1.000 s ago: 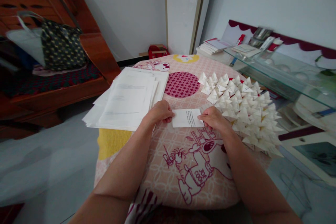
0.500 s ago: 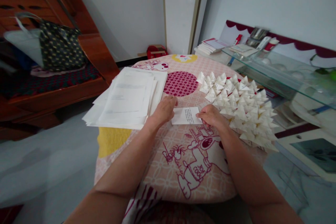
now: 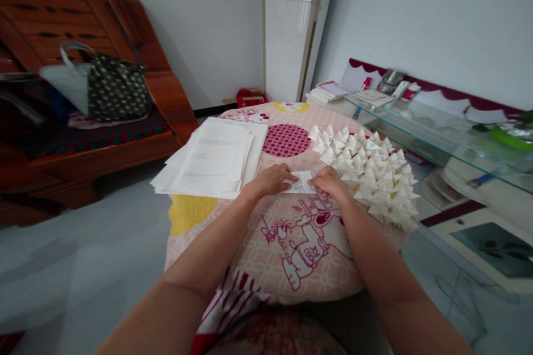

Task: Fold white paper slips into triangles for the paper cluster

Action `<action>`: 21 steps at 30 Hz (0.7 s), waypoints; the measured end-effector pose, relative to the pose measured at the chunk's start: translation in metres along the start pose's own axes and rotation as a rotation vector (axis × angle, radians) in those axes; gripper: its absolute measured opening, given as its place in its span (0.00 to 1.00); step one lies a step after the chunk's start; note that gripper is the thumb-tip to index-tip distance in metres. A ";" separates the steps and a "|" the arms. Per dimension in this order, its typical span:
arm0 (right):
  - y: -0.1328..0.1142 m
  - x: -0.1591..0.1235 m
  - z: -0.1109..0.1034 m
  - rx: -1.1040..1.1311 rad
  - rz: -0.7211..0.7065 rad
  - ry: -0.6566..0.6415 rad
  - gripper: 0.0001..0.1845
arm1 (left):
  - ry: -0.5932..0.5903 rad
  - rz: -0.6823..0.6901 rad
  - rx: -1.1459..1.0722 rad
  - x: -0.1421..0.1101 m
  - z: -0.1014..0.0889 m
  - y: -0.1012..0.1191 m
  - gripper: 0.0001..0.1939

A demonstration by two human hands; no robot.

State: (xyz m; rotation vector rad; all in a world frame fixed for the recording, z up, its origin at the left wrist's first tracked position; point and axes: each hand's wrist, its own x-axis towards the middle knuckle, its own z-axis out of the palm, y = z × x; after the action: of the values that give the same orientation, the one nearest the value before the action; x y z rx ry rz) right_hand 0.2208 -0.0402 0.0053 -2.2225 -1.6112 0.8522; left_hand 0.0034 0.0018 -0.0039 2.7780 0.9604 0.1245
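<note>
A small folded piece of white printed paper (image 3: 303,182) lies flat on the cloth-covered table (image 3: 250,249) in front of me. My left hand (image 3: 272,179) rests over its left part, index finger reaching across the print and the other fingers curled in. At the paper's right edge, my right hand (image 3: 327,182) is closed, thumb and fingers pinching it. Just left of my left hand is a stack of loose white sheets (image 3: 208,161). Right of my right hand stands a dense cluster of pointed folded-paper pieces (image 3: 366,169).
A glass-topped stand (image 3: 441,133) runs along the right wall, with papers and metal containers on it. A wooden bench (image 3: 100,150) with a dotted bag (image 3: 116,89) is at the left. Behind the table stands a tall white cabinet-like unit (image 3: 287,39).
My left hand has moved right, from the paper's left edge onto its printed face. My right hand stays at the right edge. The camera view has shifted slightly.
</note>
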 end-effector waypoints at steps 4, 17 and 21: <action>0.000 0.000 0.001 -0.018 0.008 0.021 0.14 | 0.032 0.001 0.069 -0.008 0.009 0.010 0.21; -0.027 -0.030 0.020 -0.234 -0.362 0.240 0.10 | 0.116 0.007 0.087 -0.014 0.018 0.012 0.22; -0.027 -0.034 0.031 -0.119 -0.305 0.080 0.09 | 0.118 -0.017 0.100 -0.013 0.021 0.012 0.20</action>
State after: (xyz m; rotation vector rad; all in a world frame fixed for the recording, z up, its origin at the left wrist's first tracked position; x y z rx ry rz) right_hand 0.1747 -0.0666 0.0054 -1.9813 -1.9396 0.5907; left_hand 0.0033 -0.0187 -0.0218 2.8807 1.0448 0.2469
